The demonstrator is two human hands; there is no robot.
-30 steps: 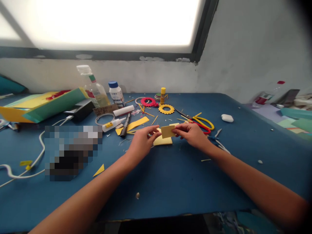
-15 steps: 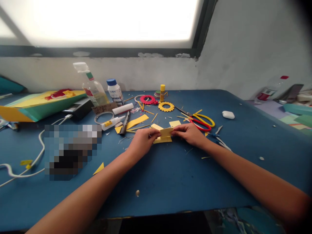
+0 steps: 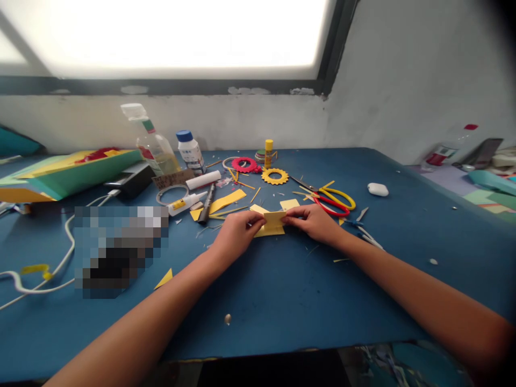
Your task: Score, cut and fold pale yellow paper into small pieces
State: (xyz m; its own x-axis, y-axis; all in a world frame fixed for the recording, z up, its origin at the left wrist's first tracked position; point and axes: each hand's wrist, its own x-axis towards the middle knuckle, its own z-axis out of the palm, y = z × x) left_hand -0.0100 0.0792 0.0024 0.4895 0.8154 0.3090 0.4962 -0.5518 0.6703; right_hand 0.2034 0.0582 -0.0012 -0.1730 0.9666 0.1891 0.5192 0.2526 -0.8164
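A small piece of folded yellow paper (image 3: 274,220) is between my two hands, its upper flap raised and its lower part near the blue tabletop. My left hand (image 3: 239,230) pinches its left end between thumb and fingers. At the right end, my right hand (image 3: 312,221) grips the flap in the same way. Just behind the hands lies another small yellow paper piece (image 3: 289,204). Scissors (image 3: 336,200) with red and yellow handles rest beyond my right hand. A yellow paper strip (image 3: 228,201) and a black marker (image 3: 207,204) lie beyond my left hand.
A yellow toothed ring (image 3: 275,170), a red toothed ring (image 3: 234,164) and a glue stick (image 3: 269,154) are farther back. Bottles, including a blue-capped one (image 3: 190,152), stand at back left. A white case (image 3: 378,189) lies right; a white cable (image 3: 68,242) runs along the left.
The raised flap of the yellow paper tilts slightly differently, and my right fingertips have shifted a little left along it. Both hands keep their hold; the objects around them stay put.
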